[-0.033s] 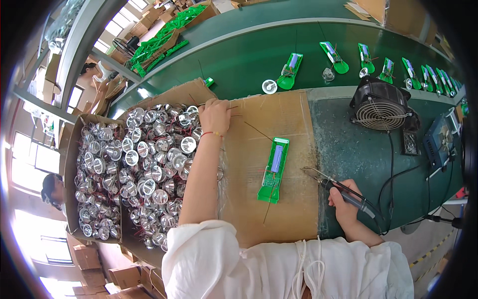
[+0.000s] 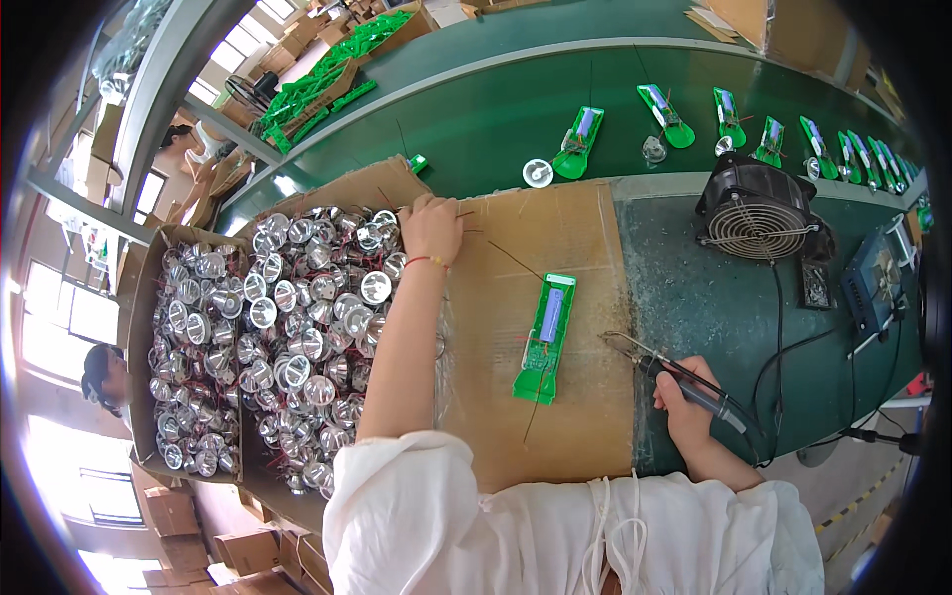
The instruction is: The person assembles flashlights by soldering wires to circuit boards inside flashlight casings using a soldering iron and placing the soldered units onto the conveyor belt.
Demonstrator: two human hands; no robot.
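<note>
My left hand (image 2: 432, 228) is at the right edge of a carton of lamp reflectors, its fingers curled and closed. Thin red wires stick out beside it, but what it grips is hidden. The silver lamp reflectors (image 2: 318, 389) have red wires and lie heaped in the carton. In my right hand (image 2: 684, 402) is a soldering iron (image 2: 706, 399), its tip pointing left over the cardboard mat (image 2: 496, 416). Between my hands lies a green plastic housing (image 2: 543, 337), open side up. It holds a purple battery cell (image 2: 552, 315), a small circuit board and loose wires.
Several green housings with reflectors, one housing (image 2: 577, 144) among them, line the green bench beyond the mat. A black fan (image 2: 759, 213) and a blue soldering station (image 2: 875, 281) stand right, cables trailing nearby. A carton of green parts (image 2: 307, 94) sits far left.
</note>
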